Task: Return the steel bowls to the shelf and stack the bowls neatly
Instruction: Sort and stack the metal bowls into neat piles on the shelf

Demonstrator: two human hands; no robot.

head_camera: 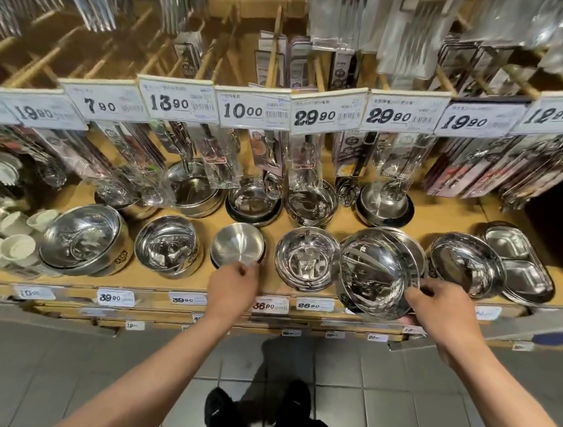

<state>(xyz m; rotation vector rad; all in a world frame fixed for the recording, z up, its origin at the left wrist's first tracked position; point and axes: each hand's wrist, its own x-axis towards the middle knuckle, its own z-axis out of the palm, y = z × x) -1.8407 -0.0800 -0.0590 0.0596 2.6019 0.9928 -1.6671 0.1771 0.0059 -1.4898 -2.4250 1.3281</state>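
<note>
Several steel bowls stand in stacks along the wooden shelf [154, 280]. My right hand [439, 305] grips the near rim of a large shiny steel bowl [372, 272], which is tilted up toward me over the shelf's front edge, in front of another stack [414, 248]. My left hand [233, 284] pinches the near rim of a matte steel bowl [237, 245] sitting on a dark-rimmed stack in the front row. A polished bowl stack [305, 258] stands between the two hands.
Front row also holds big bowls at the left [85, 240], [167, 245], a tilted bowl [465, 263] and divided steel trays [518, 262] at the right. White cups [12, 250] sit far left. Packaged utensils and price tags [254, 110] hang above the back row.
</note>
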